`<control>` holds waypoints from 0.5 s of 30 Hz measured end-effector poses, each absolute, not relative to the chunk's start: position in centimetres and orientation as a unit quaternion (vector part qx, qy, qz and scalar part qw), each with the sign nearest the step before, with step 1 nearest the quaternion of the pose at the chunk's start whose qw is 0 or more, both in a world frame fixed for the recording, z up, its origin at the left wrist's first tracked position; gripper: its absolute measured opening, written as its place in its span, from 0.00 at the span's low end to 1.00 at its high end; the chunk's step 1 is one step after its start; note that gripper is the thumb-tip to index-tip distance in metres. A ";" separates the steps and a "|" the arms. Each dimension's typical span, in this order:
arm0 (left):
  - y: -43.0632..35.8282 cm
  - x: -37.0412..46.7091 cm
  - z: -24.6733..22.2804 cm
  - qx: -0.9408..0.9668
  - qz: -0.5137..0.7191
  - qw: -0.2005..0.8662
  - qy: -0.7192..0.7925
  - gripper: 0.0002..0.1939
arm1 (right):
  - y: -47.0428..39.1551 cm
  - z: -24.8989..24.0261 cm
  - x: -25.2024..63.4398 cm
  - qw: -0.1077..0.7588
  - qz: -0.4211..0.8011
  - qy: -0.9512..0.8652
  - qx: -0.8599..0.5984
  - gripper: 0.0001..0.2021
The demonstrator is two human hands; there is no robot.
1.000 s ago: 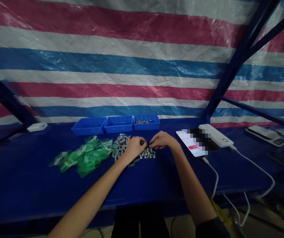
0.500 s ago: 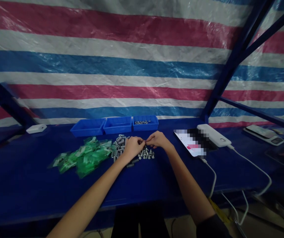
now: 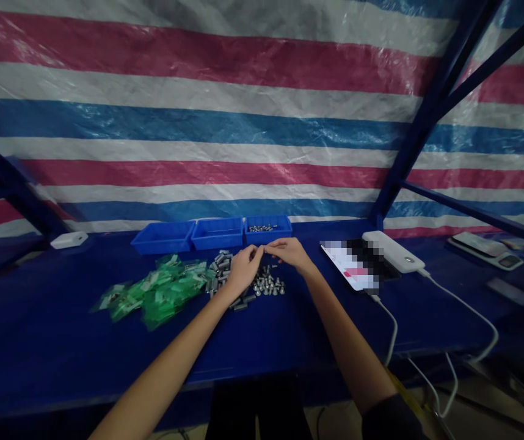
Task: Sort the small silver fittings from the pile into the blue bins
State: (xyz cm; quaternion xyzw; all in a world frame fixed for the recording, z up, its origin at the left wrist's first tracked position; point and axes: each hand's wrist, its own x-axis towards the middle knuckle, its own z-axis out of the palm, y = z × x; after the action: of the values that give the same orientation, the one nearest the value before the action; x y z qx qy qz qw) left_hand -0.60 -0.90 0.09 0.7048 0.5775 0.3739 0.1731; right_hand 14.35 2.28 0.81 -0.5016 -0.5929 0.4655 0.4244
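My left hand point(image 3: 244, 267) and my right hand point(image 3: 291, 253) meet fingertip to fingertip above the table, both closed in a pinch. Whatever small part sits between the fingers is hidden. Short grey metal cylinders point(image 3: 220, 269) lie in a pile beside and partly behind my left hand. Just below the fingertips is a heap of shiny metal screws point(image 3: 270, 283), heads showing. Left of the cylinders spreads a pile of green plastic bags point(image 3: 161, 290) with small contents.
Blue bins point(image 3: 163, 239), point(image 3: 217, 234) stand in a row behind the piles; the right bin point(image 3: 269, 235) holds small metal parts. A phone point(image 3: 352, 266) and white power bank point(image 3: 393, 252) with cables lie right. A scale point(image 3: 486, 249) is farther right, a white box point(image 3: 69, 239) far left.
My hands have risen slightly and shifted a little left, still fingertip to fingertip. Another person's hand at the far right edge has gone, leaving a flat pale item in view.
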 end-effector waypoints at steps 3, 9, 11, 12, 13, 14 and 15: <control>-1.2 -0.3 0.6 0.696 0.421 0.189 0.551 0.18 | 1.8 1.5 14.2 0.434 0.517 -0.565 -0.474 0.12; -1.2 -0.3 0.9 0.669 0.466 0.197 0.545 0.16 | 1.4 2.1 14.0 0.401 0.593 -0.540 -0.444 0.11; -1.0 -0.5 0.7 0.662 0.458 0.202 0.557 0.17 | 1.5 2.0 13.9 0.401 0.606 -0.528 -0.440 0.11; -0.9 -0.5 0.7 0.659 0.453 0.203 0.565 0.17 | 1.6 1.9 13.8 0.405 0.611 -0.520 -0.438 0.12; -0.9 -0.5 0.6 0.658 0.447 0.204 0.571 0.18 | 1.7 1.8 13.7 0.413 0.614 -0.512 -0.435 0.12; -0.9 -0.5 0.5 0.657 0.443 0.205 0.574 0.19 | 1.8 1.7 13.7 0.425 0.614 -0.504 -0.433 0.13; -0.9 -0.5 0.5 0.659 0.441 0.205 0.574 0.19 | 1.8 1.6 13.7 0.439 0.611 -0.497 -0.432 0.14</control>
State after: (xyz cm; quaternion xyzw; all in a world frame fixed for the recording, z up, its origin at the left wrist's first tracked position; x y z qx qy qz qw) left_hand -0.50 -0.93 0.54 0.6585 0.5745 0.4407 0.2051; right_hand 13.68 1.83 1.59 -0.4320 -0.4969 0.6115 0.4389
